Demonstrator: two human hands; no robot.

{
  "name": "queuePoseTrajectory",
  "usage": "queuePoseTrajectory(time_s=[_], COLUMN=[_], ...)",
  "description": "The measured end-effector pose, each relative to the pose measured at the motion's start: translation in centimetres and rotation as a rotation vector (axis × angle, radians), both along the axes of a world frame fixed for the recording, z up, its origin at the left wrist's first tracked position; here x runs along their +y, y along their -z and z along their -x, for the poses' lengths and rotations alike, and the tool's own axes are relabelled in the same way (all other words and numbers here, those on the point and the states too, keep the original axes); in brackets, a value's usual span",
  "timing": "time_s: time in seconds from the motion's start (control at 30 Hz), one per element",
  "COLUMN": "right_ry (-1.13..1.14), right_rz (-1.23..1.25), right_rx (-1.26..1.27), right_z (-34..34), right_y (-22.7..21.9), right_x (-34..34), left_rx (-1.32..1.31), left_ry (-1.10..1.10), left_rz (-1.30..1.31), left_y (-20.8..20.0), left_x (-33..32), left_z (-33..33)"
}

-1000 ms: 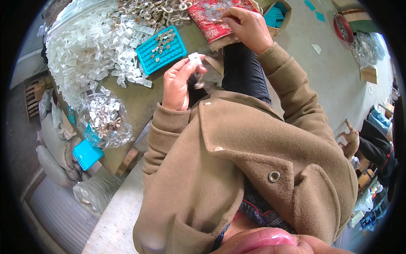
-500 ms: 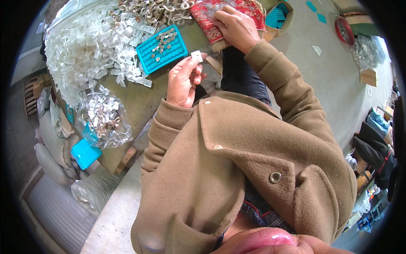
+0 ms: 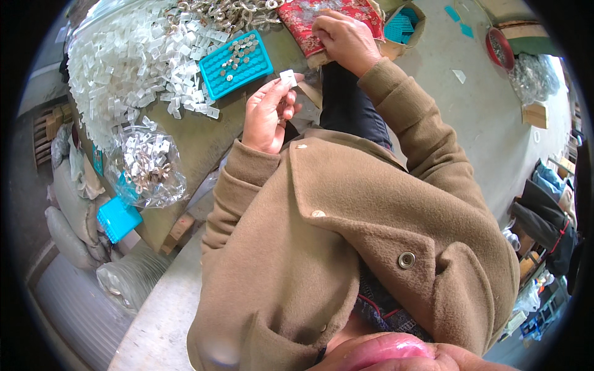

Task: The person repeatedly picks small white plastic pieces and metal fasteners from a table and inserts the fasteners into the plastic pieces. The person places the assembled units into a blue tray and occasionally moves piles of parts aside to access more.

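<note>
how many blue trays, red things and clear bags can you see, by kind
blue grid trays: 3 (table, box, floor)
red cushion under right hand: 1
red bowl: 1
clear bags of parts: 2
total: 7

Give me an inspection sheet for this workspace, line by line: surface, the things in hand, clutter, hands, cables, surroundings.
Surface: olive-green table top, largely covered.
Things in hand: small white tag pinched in the left hand; red patterned cloth under the right hand.
Clutter: large heap of white tags; turquoise tray with small metal pieces in it; pile of metal rings at the far edge; clear bag of tags and rings.
Hands: left raised, fingers closed on the tag; right resting on the cloth, whether it grips anything cannot be told.
Cables: nothing seen.
Surroundings: concrete floor; red basin; box of turquoise trays; sacks at the table's left.
</note>
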State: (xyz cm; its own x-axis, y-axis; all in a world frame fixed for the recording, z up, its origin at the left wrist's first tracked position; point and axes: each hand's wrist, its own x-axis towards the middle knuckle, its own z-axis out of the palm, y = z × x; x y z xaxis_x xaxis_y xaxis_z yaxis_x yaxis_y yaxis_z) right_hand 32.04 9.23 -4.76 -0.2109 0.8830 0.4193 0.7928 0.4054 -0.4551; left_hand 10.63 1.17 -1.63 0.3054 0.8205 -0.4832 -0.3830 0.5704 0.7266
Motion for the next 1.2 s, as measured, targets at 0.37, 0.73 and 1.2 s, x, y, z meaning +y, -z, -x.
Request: queuePoseTrajectory(time_s=[0.37, 0.73, 1.2], right_ry=[0.107, 0.051, -0.451], right_rz=[0.147, 0.249, 0.857], right_rx=[0.033, 0.373, 1.486], right_z=[-1.7, -2.2, 0.1], right_y=[0.2, -1.3, -1.4], right_x=[0.1, -0.7, -2.8], left_rx=[-0.026, -0.046, -0.075], left_ry=[0.003, 0.023, -0.091], left_rz=[0.011, 0.018, -0.017], left_y=[-0.4, -0.3, -0.9], left_x=[-1.0, -1.4, -1.0], left_z=[0.2, 0.0, 0.1])
